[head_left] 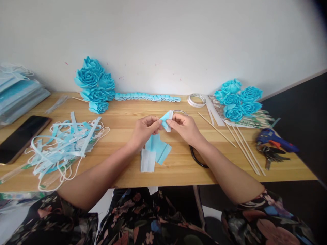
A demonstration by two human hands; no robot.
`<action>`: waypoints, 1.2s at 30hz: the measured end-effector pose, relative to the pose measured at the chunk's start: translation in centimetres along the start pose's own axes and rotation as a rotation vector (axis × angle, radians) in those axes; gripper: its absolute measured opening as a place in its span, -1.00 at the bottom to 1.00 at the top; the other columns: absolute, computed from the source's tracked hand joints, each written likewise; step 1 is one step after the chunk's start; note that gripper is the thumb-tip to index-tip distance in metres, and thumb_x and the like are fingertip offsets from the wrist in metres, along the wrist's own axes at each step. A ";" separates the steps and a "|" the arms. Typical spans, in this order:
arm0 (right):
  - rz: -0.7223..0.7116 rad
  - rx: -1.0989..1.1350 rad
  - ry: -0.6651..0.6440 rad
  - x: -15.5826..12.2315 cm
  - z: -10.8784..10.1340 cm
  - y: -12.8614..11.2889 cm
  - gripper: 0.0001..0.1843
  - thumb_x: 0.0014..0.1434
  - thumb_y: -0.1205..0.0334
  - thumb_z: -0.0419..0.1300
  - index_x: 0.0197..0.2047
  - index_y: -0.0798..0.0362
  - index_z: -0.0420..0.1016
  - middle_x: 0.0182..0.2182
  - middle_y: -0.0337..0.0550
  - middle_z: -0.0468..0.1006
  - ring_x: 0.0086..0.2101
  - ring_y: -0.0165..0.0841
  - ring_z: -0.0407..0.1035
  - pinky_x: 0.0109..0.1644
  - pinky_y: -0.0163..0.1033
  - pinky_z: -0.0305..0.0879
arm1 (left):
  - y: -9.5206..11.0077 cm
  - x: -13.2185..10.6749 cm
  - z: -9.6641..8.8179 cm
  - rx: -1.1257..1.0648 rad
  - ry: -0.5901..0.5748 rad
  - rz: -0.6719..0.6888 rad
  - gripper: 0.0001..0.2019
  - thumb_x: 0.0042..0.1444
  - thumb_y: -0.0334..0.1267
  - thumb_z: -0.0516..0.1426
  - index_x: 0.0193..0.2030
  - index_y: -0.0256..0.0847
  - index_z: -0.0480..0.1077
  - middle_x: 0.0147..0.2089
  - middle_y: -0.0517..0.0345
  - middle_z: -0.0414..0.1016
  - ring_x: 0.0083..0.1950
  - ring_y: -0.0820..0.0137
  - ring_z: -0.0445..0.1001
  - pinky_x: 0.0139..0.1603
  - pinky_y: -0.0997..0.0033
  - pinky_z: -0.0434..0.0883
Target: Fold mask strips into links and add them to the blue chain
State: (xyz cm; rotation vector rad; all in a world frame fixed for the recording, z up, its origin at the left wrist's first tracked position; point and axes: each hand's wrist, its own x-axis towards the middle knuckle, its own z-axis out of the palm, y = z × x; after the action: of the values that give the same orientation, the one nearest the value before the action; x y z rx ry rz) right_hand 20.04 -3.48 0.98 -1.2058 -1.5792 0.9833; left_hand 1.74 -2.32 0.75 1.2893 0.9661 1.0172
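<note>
Above the middle of the table, my left hand (148, 128) and my right hand (184, 126) pinch a small folded piece of blue and white face-mask fabric (167, 117) between thumbs and fingers. Several cut pieces of the same fabric (160, 149) lie just below on the wood, one white side up (148, 160). A black curved handle (196, 158) shows beside my right forearm, and the rest of that tool is hidden.
Mask strips and ear loops (68, 143) heap at left, near a phone (21, 137) and stacked masks (20, 95). Blue fabric roses (94, 85) and a pleated strip (148, 97) line the back. At right are tape (196, 100), more roses (238, 98), sticks (245, 148), glue gun (274, 139) and keys (271, 157).
</note>
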 end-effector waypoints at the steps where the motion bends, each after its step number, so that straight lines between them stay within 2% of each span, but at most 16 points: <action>1: -0.001 -0.004 -0.001 0.0 0.0 0.0 -0.67 0.18 0.00 0.26 -0.47 0.02 0.37 -0.51 -0.26 0.45 -0.45 -0.40 0.31 -0.33 -0.23 0.25 | 0.0 0.0 0.0 0.000 0.002 -0.001 -0.76 0.07 -0.10 0.25 -0.41 -0.26 0.46 -0.43 0.16 0.52 -0.49 0.54 0.34 -0.41 0.50 0.32; 9: -0.012 -0.006 -0.005 -0.1 0.0 -0.3 -0.65 0.19 -0.02 0.25 -0.49 0.01 0.35 -0.52 -0.27 0.41 -0.44 -0.39 0.30 -0.31 -0.23 0.26 | -0.1 -0.1 -0.1 -0.023 0.003 0.003 -0.72 0.17 -0.11 0.16 -0.44 -0.28 0.44 -0.47 0.16 0.48 -0.49 0.54 0.35 -0.40 0.50 0.32; 13: -0.016 -0.025 0.000 -0.1 0.0 -0.2 -0.66 0.20 -0.02 0.24 -0.48 0.01 0.36 -0.51 -0.26 0.45 -0.44 -0.39 0.32 -0.31 -0.22 0.27 | -0.3 0.0 -0.1 -0.034 -0.016 -0.001 -0.68 0.21 -0.06 0.12 -0.43 -0.26 0.43 -0.42 0.13 0.51 -0.47 0.53 0.38 -0.39 0.49 0.34; 16: -0.021 -0.030 0.000 0.0 0.0 -0.1 -0.65 0.19 -0.03 0.24 -0.49 0.01 0.35 -0.52 -0.26 0.45 -0.45 -0.39 0.32 -0.33 -0.23 0.26 | -0.2 0.0 0.0 -0.030 -0.034 -0.006 -0.72 0.16 -0.06 0.17 -0.40 -0.26 0.43 -0.42 0.15 0.51 -0.47 0.53 0.37 -0.40 0.49 0.34; 21: -0.019 -0.026 -0.003 -0.1 0.0 -0.2 -0.65 0.19 -0.03 0.24 -0.49 0.01 0.36 -0.53 -0.27 0.44 -0.46 -0.40 0.30 -0.35 -0.24 0.24 | 0.3 -0.1 0.2 0.005 -0.029 -0.029 -0.83 0.03 -0.19 0.25 -0.40 -0.25 0.44 -0.47 0.21 0.48 -0.51 0.56 0.32 -0.41 0.50 0.34; 36: -0.008 -0.021 0.015 -0.1 0.1 -0.3 -0.64 0.18 -0.02 0.25 -0.50 0.01 0.33 -0.55 -0.28 0.40 -0.47 -0.41 0.27 -0.35 -0.23 0.21 | 0.4 -0.2 0.1 -0.001 -0.034 -0.013 -0.87 0.08 -0.25 0.16 -0.43 -0.26 0.42 -0.46 0.17 0.49 -0.49 0.54 0.35 -0.40 0.49 0.32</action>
State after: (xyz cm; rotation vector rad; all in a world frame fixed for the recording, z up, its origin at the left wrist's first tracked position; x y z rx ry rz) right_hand 19.93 -3.65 1.19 -1.2179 -1.5851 0.9531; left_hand 1.76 -2.55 1.15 1.2938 0.9474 0.9827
